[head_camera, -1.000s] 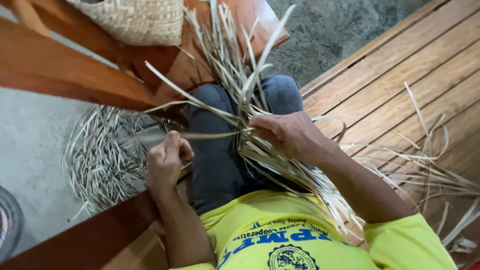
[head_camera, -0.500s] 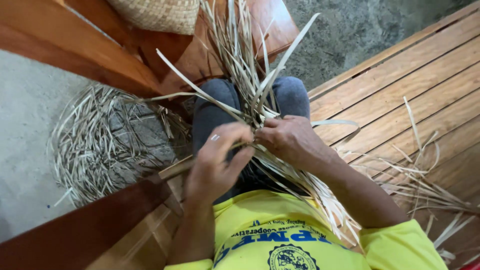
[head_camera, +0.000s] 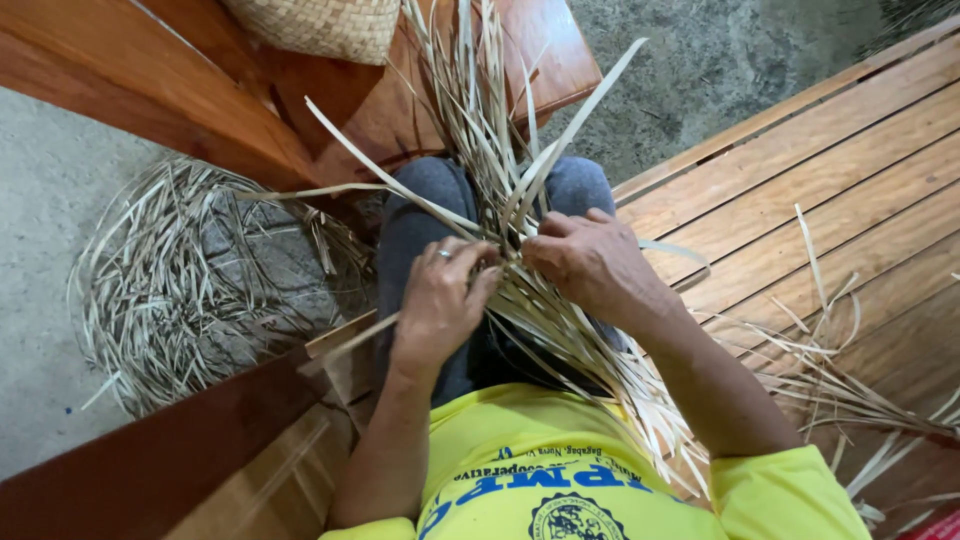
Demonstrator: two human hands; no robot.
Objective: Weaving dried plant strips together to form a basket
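Dried, pale-tan palm-leaf strips [head_camera: 520, 300] form a loose bundle lying across the lap of a seated person in a yellow shirt [head_camera: 530, 470] and dark grey trousers [head_camera: 420, 220]. The bundle runs diagonally: lower ends trail past the person's right side near the shirt, upper ends fan out beyond the knees toward a reddish wooden bench [head_camera: 380, 100].

Left hand [head_camera: 440, 300]: fingers curled, tips pinched onto a few strips at the middle of the bundle, just above the lap. A ring shows on one finger. Grip is closed on the strips.

Right hand [head_camera: 590, 262]: fingers bent, thumb and fingertips closed on strips at the same spot. The two hands sit just beside each other, fingertips almost meeting over the bundle.

One long strip sticks out from the bundle up and toward the bench; another crosses it from the opposite side.

Surroundings, relative to the bundle:
- Woven basket [head_camera: 320, 25], pale straw colour, resting on the bench beyond the knees, partly cut off by the frame edge.
- Heap of discarded strips [head_camera: 190, 290] on the grey concrete floor [head_camera: 45, 200], on the person's left, well apart from the hands.
- Slatted wooden platform [head_camera: 820, 190] on the person's right, with scattered loose strips [head_camera: 850, 380] lying on it near the right elbow.
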